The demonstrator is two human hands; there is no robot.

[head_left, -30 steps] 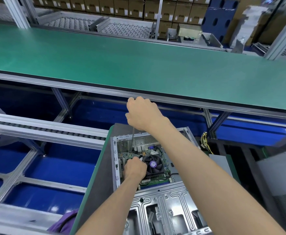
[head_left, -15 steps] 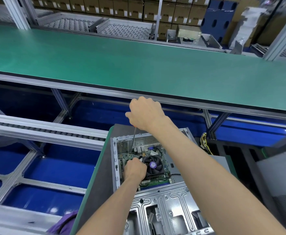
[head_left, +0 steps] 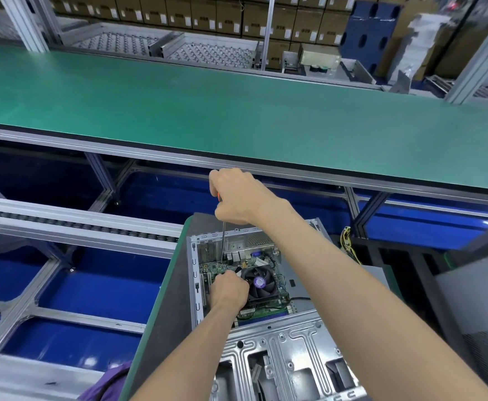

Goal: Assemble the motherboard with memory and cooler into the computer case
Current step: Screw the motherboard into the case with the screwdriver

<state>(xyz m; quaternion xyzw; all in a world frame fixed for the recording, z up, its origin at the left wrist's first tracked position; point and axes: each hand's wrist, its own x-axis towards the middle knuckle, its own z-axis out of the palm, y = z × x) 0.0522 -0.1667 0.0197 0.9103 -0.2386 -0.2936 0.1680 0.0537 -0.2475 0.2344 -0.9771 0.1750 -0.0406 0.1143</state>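
Green matting covered a long conveyor bench [head_left: 237, 111] that ran across the factory floor, with stacked brown cartons [head_left: 179, 13] and roller trays behind it and blue panels under aluminium framing below. On a narrower grey work surface [head_left: 164, 299] nearer the camera lay an open computer case [head_left: 289, 348] of stamped, ribbed bare steel. The green motherboard [head_left: 216, 267] sat inside the far half of the case, its round black cooler fan [head_left: 257, 282] with a purple centre label mounted just right of the board's middle. The person's right hand [head_left: 237, 198] was raised above the case, fingers curled tight around the orange handle of a screwdriver [head_left: 223, 241], whose thin metal shaft dropped almost straight down to the board's far left area. The left hand [head_left: 228, 290] rested down on the board just beside the fan, fingers curled under; whether it pinched anything could not be told. Yellow wires [head_left: 348, 241] hung at the case's right, and purple cloth [head_left: 106, 383] showed at the bottom edge.
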